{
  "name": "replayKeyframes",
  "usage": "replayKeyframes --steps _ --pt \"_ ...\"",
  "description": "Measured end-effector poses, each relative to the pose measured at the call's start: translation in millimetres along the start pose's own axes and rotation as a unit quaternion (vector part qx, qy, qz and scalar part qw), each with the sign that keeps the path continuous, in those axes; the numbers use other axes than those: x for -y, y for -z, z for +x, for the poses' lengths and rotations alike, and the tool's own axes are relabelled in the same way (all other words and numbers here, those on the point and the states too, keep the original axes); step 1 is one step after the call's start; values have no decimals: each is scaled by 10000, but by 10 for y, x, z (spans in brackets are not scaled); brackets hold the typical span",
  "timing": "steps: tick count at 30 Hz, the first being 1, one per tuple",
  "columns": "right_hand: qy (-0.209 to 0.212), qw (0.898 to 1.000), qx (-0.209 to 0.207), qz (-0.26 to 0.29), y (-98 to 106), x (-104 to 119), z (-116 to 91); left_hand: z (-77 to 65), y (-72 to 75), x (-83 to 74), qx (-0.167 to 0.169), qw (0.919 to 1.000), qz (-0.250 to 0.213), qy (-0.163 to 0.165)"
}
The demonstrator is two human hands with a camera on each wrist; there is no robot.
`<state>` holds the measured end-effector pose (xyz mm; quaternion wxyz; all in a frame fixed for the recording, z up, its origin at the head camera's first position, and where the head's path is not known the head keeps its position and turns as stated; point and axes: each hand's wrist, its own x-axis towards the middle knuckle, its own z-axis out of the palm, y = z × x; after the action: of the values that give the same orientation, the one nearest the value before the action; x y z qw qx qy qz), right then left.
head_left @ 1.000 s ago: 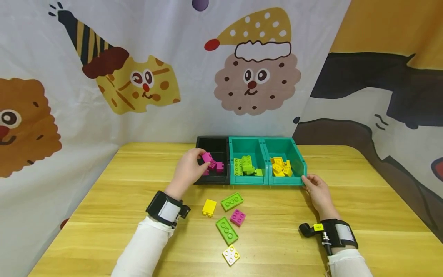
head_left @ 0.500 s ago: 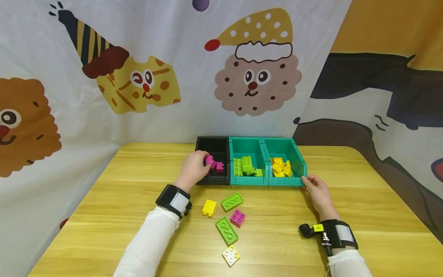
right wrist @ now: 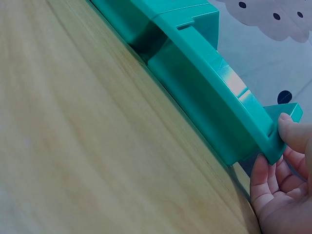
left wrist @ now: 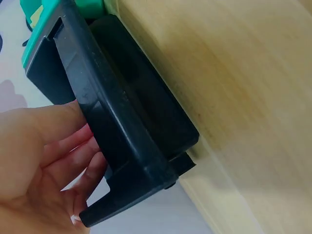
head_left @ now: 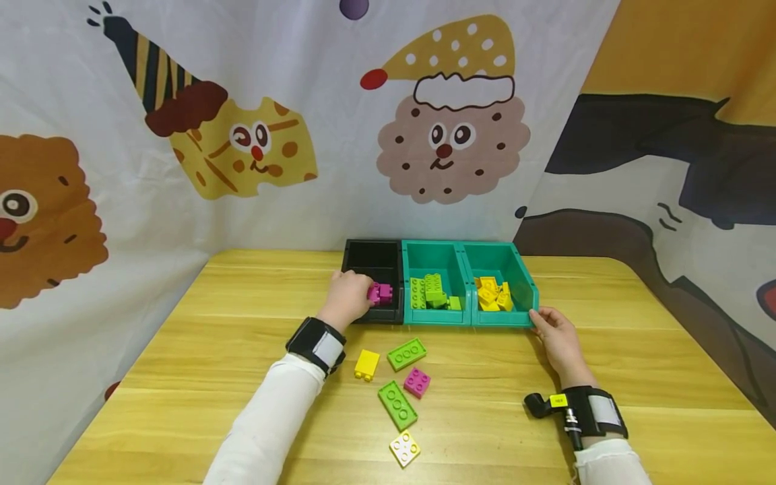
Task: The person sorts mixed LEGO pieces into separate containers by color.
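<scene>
My left hand (head_left: pixel 347 300) reaches over the near left side of the black bin (head_left: pixel 372 254), fingers down inside it. In the left wrist view its curled fingers go behind the bin's wall (left wrist: pixel 117 112), with a bit of pink brick (left wrist: pixel 85 132) showing among them; the fingertips are mostly hidden. Several pink bricks (head_left: pixel 383 292) lie in that bin beside the fingers. My right hand (head_left: pixel 556 333) pinches the near right corner of the right teal bin (head_left: pixel 502 318), thumb on top and fingers below, as the right wrist view shows at the corner lip (right wrist: pixel 273 146).
Light green bricks (head_left: pixel 433 288) lie in the middle teal bin (head_left: pixel 433 256), yellow ones (head_left: pixel 492 294) in the right bin. Loose on the wooden table (head_left: pixel 485 404) are a yellow brick (head_left: pixel 366 364), two green bricks (head_left: pixel 397 405), a pink brick (head_left: pixel 417 382) and a pale yellow-white one (head_left: pixel 404 448).
My left hand has moved right and down into the black bin, taking the pink brick it held above the pile lower. The right hand keeps its place on the teal corner.
</scene>
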<state>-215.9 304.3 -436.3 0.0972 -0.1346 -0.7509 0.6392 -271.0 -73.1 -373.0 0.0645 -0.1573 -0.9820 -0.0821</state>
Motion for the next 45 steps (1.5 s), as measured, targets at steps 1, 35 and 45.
replayKeyframes --steps 1,35,45 --pt "-4 10000 -4 11 1 -2 -2 5 2 -10 52 10000 59 4" --pt "-55 10000 4 -29 -2 -22 -7 -363 219 -78 -145 9902 -1239 -627" --pt "-4 10000 27 -61 11 -23 9 -688 246 -85 229 9825 -1493 -1086"
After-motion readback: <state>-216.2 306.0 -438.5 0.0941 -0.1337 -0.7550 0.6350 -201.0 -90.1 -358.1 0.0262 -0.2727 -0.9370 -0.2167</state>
